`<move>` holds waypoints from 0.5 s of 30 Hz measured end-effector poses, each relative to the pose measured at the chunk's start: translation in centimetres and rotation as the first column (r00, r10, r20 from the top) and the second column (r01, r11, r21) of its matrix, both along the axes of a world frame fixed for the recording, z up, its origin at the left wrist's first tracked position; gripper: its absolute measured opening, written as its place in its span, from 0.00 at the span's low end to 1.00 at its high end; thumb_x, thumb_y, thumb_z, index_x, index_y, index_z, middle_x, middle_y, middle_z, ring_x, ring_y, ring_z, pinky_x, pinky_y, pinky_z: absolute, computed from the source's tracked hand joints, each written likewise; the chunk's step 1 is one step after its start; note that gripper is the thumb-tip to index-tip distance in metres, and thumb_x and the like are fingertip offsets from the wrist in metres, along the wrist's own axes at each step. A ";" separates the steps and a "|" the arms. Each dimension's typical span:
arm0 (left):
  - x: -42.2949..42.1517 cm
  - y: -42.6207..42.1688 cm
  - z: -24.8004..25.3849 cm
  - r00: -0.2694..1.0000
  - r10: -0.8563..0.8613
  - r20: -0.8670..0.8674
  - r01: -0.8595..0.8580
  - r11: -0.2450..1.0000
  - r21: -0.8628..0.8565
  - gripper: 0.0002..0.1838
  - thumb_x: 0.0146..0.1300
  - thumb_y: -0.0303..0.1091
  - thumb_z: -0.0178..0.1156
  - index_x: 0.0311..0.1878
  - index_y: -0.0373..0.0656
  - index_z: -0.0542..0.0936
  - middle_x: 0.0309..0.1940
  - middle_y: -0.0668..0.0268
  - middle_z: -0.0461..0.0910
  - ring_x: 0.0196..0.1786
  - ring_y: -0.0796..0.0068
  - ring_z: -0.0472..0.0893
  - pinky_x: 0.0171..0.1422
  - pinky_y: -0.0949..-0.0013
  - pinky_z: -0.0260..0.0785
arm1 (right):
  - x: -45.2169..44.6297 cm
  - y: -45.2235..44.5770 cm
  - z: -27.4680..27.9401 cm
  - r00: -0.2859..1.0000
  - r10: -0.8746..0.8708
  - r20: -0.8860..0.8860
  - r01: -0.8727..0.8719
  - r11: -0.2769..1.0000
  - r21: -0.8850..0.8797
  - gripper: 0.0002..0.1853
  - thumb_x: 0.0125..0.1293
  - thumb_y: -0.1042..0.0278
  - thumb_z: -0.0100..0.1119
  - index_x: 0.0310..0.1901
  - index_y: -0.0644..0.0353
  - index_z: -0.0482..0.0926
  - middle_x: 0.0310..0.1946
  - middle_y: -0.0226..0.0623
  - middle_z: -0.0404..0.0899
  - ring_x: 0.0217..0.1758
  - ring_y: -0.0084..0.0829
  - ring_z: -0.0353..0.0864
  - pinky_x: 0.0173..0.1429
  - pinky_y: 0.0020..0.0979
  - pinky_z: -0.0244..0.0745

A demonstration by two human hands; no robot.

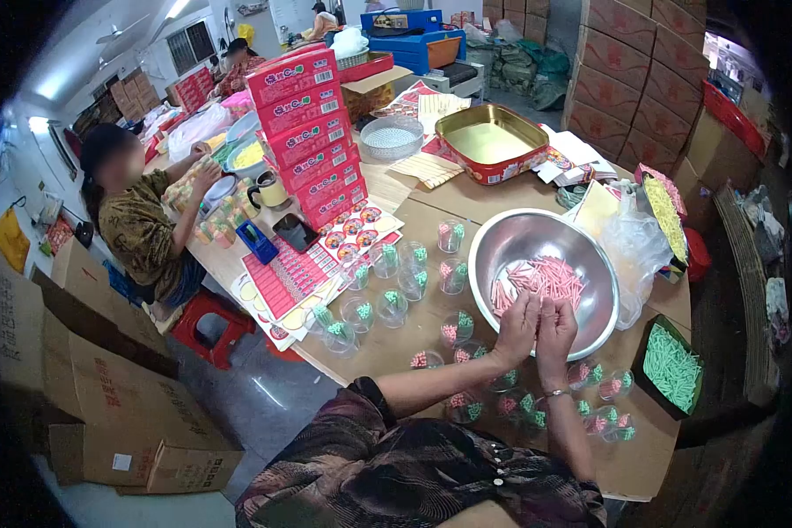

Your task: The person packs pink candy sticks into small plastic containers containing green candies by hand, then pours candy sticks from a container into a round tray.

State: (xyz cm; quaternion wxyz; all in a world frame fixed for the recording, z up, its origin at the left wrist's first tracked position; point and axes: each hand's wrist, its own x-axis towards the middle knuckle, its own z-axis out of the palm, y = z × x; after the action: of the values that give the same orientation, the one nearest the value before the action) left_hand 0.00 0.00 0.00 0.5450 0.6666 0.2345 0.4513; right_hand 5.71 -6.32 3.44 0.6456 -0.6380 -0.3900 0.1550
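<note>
Hands: left hand (556, 333), right hand (517, 330) curled close (contents unclear)
Beneath: round shiny metal bowl (597, 319)
Inside bowl: slim pink sticks (554, 280)

Both hands (537, 330) together over steel bowl (603, 255), pink sticks (550, 280) inside.

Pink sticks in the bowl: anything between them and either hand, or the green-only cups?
Nothing visible between the pink sticks and the left hand or right hand, both over the near rim. Toward the green-only cups: the left wall of the metal bowl, then cups holding pink and green.
</note>
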 end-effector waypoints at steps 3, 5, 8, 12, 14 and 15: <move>-0.6 1.1 -1.0 0.996 0.039 0.083 -0.024 0.985 -0.169 0.13 0.74 0.39 0.45 0.36 0.41 0.68 0.24 0.63 0.69 0.27 0.75 0.67 0.34 0.66 0.64 | -2.0 0.5 -0.2 0.990 -0.012 0.138 0.005 0.999 0.050 0.11 0.70 0.63 0.55 0.35 0.61 0.72 0.27 0.31 0.72 0.28 0.21 0.67 0.35 0.24 0.67; -0.7 0.9 -0.9 0.991 0.058 0.118 -0.029 0.973 -0.229 0.13 0.74 0.39 0.45 0.35 0.41 0.68 0.24 0.64 0.69 0.27 0.75 0.67 0.33 0.66 0.64 | -2.5 0.4 -0.1 0.981 -0.014 0.192 0.002 0.998 0.063 0.10 0.70 0.64 0.55 0.35 0.61 0.72 0.27 0.31 0.72 0.28 0.20 0.67 0.35 0.24 0.67; -2.6 -0.5 0.6 0.987 0.081 0.139 -0.061 0.987 -0.148 0.13 0.75 0.40 0.43 0.36 0.42 0.67 0.26 0.70 0.66 0.28 0.82 0.63 0.33 0.74 0.61 | -3.1 0.0 0.3 0.987 0.040 0.158 -0.045 0.999 0.030 0.09 0.70 0.65 0.54 0.36 0.62 0.72 0.28 0.29 0.72 0.28 0.19 0.66 0.35 0.21 0.66; -4.8 0.0 0.6 0.981 0.066 0.182 -0.034 0.985 -0.170 0.14 0.76 0.40 0.42 0.35 0.43 0.67 0.26 0.72 0.65 0.28 0.84 0.62 0.32 0.76 0.60 | -4.5 -0.2 1.2 0.987 0.158 -0.008 -0.158 0.987 -0.023 0.07 0.69 0.68 0.53 0.37 0.62 0.73 0.28 0.28 0.72 0.28 0.17 0.66 0.34 0.19 0.65; -5.7 0.2 0.4 0.972 0.045 0.230 0.007 0.975 -0.224 0.14 0.75 0.40 0.41 0.35 0.43 0.67 0.25 0.72 0.65 0.28 0.84 0.62 0.32 0.76 0.59 | -5.1 -0.2 1.7 0.957 0.246 -0.157 -0.257 0.964 -0.060 0.05 0.69 0.70 0.53 0.37 0.62 0.73 0.28 0.28 0.72 0.29 0.16 0.66 0.33 0.18 0.64; -6.6 0.1 1.1 0.979 0.062 0.196 0.002 0.950 -0.312 0.13 0.75 0.39 0.42 0.35 0.43 0.67 0.25 0.72 0.65 0.28 0.84 0.62 0.32 0.77 0.59 | -5.3 -0.1 1.9 0.954 0.256 -0.155 -0.270 0.960 -0.073 0.05 0.69 0.70 0.53 0.37 0.62 0.73 0.28 0.28 0.72 0.29 0.16 0.66 0.33 0.18 0.64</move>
State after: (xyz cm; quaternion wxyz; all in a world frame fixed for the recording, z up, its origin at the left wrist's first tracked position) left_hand -6.63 0.06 1.12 0.6571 0.5195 0.2557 0.4826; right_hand 0.40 -6.47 5.30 0.6153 -0.5969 -0.4160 0.3034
